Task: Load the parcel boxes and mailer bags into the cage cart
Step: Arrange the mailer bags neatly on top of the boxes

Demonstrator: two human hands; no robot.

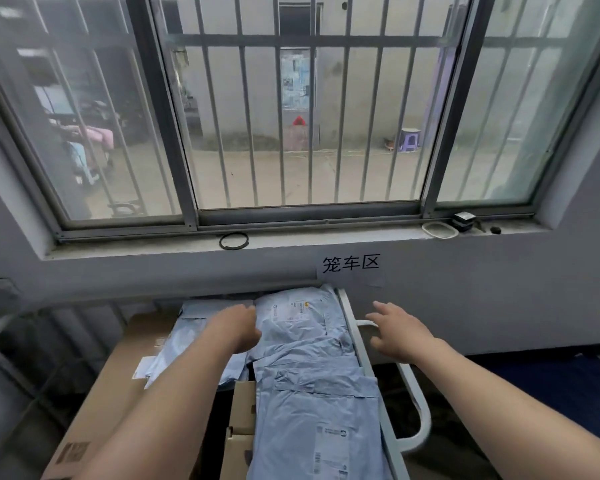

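Note:
Several pale blue mailer bags (312,382) lie stacked along the right side of the cage cart, whose grey rail (362,355) runs down their right edge. A large brown parcel box (118,382) lies at the left, with smaller cardboard boxes (239,431) in the middle gap. My left hand (234,327) rests palm down on the far mailer bags, its fingers bent at the edge of the top bag. My right hand (400,329) hovers with fingers spread just right of the rail, holding nothing.
A grey wall with a paper sign (350,264) stands right behind the cart, under a barred window. The sill holds a black ring (234,241) and small items (463,221) at its right end. A white curved handle (421,410) juts out at the cart's right.

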